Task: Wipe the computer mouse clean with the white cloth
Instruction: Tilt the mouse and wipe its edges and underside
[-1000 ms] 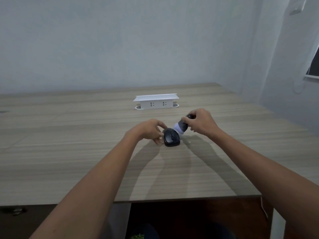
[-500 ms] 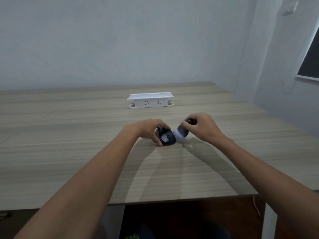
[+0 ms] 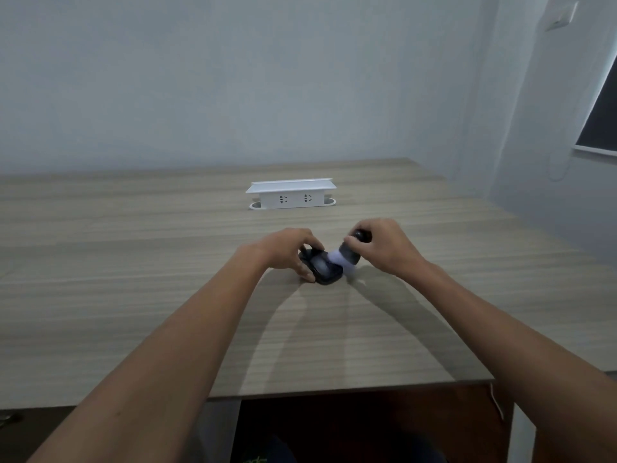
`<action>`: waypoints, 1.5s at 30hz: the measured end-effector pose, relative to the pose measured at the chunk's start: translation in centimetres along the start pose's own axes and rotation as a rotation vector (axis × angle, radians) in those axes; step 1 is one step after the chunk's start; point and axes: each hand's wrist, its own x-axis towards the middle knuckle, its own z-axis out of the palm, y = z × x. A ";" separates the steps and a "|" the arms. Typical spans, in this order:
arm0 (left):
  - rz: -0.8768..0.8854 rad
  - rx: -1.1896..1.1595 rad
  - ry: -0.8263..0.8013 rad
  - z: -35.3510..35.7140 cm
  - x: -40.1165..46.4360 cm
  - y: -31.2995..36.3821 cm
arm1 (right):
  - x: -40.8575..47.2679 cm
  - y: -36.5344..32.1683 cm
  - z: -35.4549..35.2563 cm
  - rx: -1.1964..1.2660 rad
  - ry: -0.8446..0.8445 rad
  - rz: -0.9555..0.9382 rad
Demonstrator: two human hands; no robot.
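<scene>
**Cloth on the mouse, left hand bracing**

Nearest us, both forearms reach out over the bench (image 3: 133,262) edge, and they meet around the middle of the wood. The left hand (image 3: 287,250) is curled over the black computer mouse (image 3: 325,270), fingers (image 3: 305,272) closed around its left flank and pinning it down on the bench. A second ago that hand only touched the mouse's side; half a second ago it had wrapped on, and now the grip looks firmer, with the mouse turned a little so its body angles towards the right.

Just beside it, the right hand (image 3: 384,248) grips a dark roll-shaped holder, fingers shut round it, with the white cloth (image 3: 339,260) at its lower end. That white end now lies against the mouse's upper right side; a second ago it hung just off the mouse's far corner. So contact is made and, I'd judge, wiping is under way, though motion blur hides how much surface is covered. The top and near edge likely remain to be done.

Farther back, the white power strip (image 3: 291,194) sits well apart, seemingly unmoved; its shift in the picture is the head turning.
</scene>
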 end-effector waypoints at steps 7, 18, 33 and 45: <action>-0.010 -0.038 0.012 0.2 0.1 -0.3 | 0.9 -0.4 -0.2 -0.009 -0.066 0.021; -0.031 -0.070 0.031 0.4 -0.1 -0.3 | 1.2 -0.2 -0.8 -0.076 -0.047 -0.020; -0.058 -0.100 0.050 0.7 -0.3 -0.3 | -1.0 0.2 -0.5 0.085 -0.111 -0.014; -0.077 -0.091 0.071 1.0 -0.3 -0.1 | -1.0 1.7 -1.2 -0.032 -0.074 0.026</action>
